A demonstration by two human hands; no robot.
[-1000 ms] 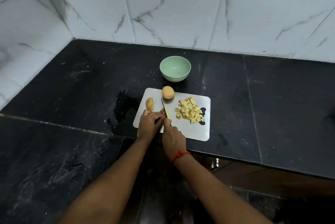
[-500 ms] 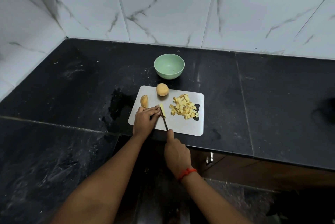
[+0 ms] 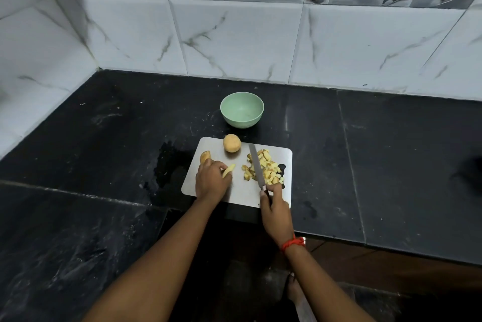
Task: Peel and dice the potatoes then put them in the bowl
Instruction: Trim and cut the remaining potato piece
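The work stands in the dicing step. On the pale grey rounded rectangular cutting board [image 3: 245,192], a little below the centre of the frame, the left hand [image 3: 211,180] has its fingers curled and pinches a pale yellow strip of potato [image 3: 229,170] against the board. The right hand [image 3: 275,207], lower and to the right, is closed round the dark handle of a long steel-bladed kitchen knife [image 3: 257,167]. Its blade points toward the top of the frame and crosses the left side of the heap of small yellow potato cubes [image 3: 268,169]; whether the edge touches the cubes cannot be told. A round peeled whole potato [image 3: 231,142] sits at the board's upper edge, and a stubby tan potato piece [image 3: 204,156] lies at the upper left corner, just above the left hand. The mint-green round bowl [image 3: 242,123] stands on the black stone countertop [image 3: 104,139] just above the board and looks empty, so nothing has been transferred yet. The task seems roughly midway, since one heap is cut while the strip, the stub and the whole potato remain. The next move probably calls for bringing the blade over to the strip, setting it across the strip's length, and keeping the left fingertips tucked back from the edge while cutting cubes that match the heap.
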